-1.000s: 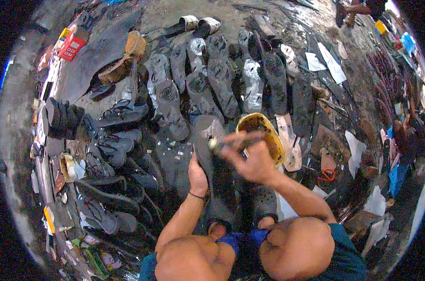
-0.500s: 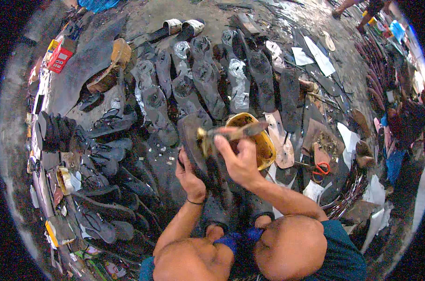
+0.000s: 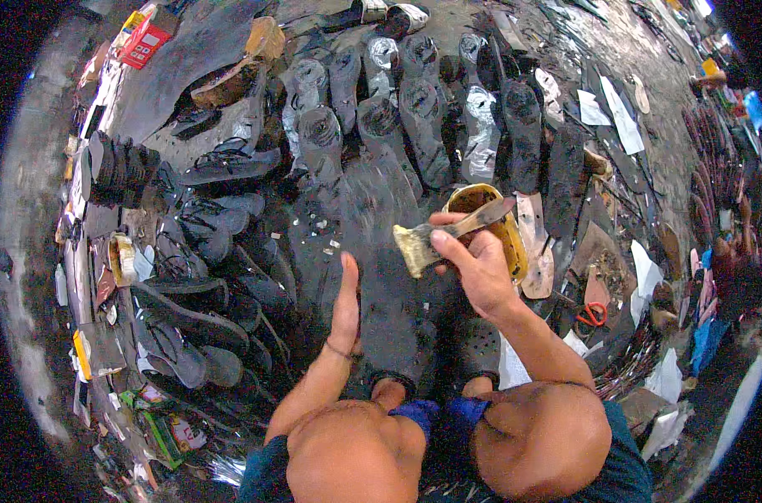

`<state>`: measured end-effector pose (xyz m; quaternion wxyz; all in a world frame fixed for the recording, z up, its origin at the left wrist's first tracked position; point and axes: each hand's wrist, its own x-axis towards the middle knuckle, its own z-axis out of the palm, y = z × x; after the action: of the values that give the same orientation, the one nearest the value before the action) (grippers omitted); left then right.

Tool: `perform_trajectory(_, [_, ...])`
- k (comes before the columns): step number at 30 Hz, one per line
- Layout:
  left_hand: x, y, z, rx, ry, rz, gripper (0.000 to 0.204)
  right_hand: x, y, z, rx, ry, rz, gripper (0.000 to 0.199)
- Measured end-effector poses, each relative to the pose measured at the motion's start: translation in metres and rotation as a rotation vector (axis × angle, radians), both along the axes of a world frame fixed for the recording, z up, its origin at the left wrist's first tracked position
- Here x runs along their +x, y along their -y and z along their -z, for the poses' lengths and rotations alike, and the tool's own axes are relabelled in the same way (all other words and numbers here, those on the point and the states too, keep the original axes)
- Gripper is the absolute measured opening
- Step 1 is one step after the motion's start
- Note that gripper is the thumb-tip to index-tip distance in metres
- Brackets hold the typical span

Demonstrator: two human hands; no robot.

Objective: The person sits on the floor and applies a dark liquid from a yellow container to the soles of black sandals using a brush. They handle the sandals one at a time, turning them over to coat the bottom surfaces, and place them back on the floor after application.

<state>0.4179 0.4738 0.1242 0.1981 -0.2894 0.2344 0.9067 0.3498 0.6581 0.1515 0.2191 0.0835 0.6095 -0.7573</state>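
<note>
My right hand (image 3: 480,267) grips a brush (image 3: 473,220) by its flat, worn wooden handle. Its pale yellowish bristles (image 3: 409,250) point left and look coated. Beside that hand stands a yellow tub (image 3: 513,251), its inside smeared brown. My left hand (image 3: 345,310) appears edge-on, fingers straight and pointing away from me, with a dark band at the wrist. It is at the left edge of a long dark grey surface (image 3: 381,210), whose outline blends into the dark things around it. Whether the hand touches that surface is unclear.
Dark shoe soles (image 3: 423,126) lie in rows ahead, some with silvery patches. Black sandals (image 3: 221,226) crowd the left side. Orange-handled scissors (image 3: 593,314), white scraps (image 3: 647,277) and a pale sole (image 3: 533,243) lie to the right. A red box (image 3: 146,44) stands far left.
The view has shifted. My right hand and the brush have drawn away from the dark sole that my left hand was holding. My left hand's fingers have straightened.
</note>
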Motion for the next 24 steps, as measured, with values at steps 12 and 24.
perform_trajectory(12, [-0.038,-0.028,-0.009,-0.700,-0.440,-0.277,0.050,0.003,-0.007,0.002,0.651,-0.452,-0.313,0.032])
perform_trajectory(24, [-0.037,-0.032,-0.003,-0.680,-0.448,-0.330,0.051,-0.006,-0.006,-0.008,0.633,-0.382,-0.377,0.041])
